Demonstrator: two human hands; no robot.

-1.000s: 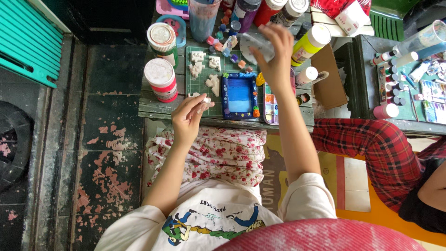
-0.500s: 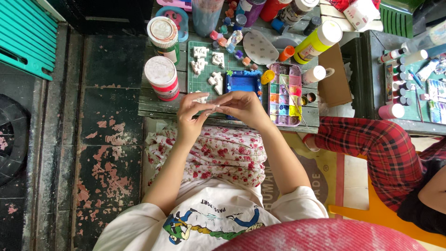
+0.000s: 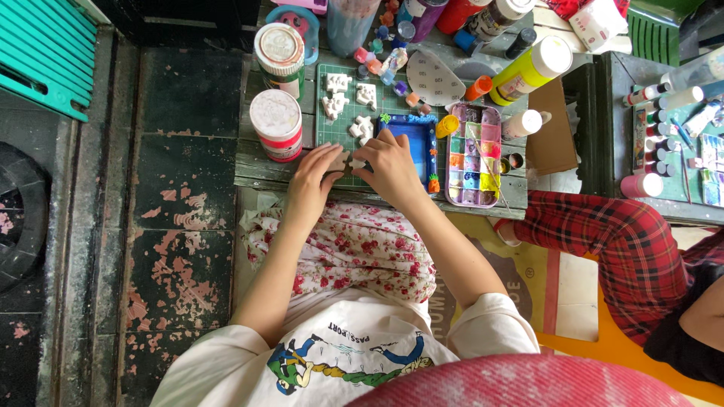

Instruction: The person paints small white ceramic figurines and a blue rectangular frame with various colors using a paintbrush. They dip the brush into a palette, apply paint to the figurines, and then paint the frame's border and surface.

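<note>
My left hand (image 3: 315,175) and my right hand (image 3: 391,167) meet at the near edge of a green cutting mat (image 3: 330,130), both gripping one small white plaster piece (image 3: 348,161) between the fingertips. More white plaster pieces (image 3: 337,93) lie further back on the mat. A blue painted tray (image 3: 411,145) sits just right of my right hand. Beside it is a paint palette (image 3: 473,157) with several coloured wells.
Two round lidded tubs (image 3: 277,124) stand left of the mat on a low wooden table (image 3: 256,167). Paint bottles, including a yellow one (image 3: 530,69), and a grey sanding sheet (image 3: 432,77) crowd the back. A person in red plaid trousers (image 3: 626,249) sits at right.
My right hand came back from the grey sheet at the rear and joined my left hand on the white piece. Both hands have lowered toward the mat's near edge.
</note>
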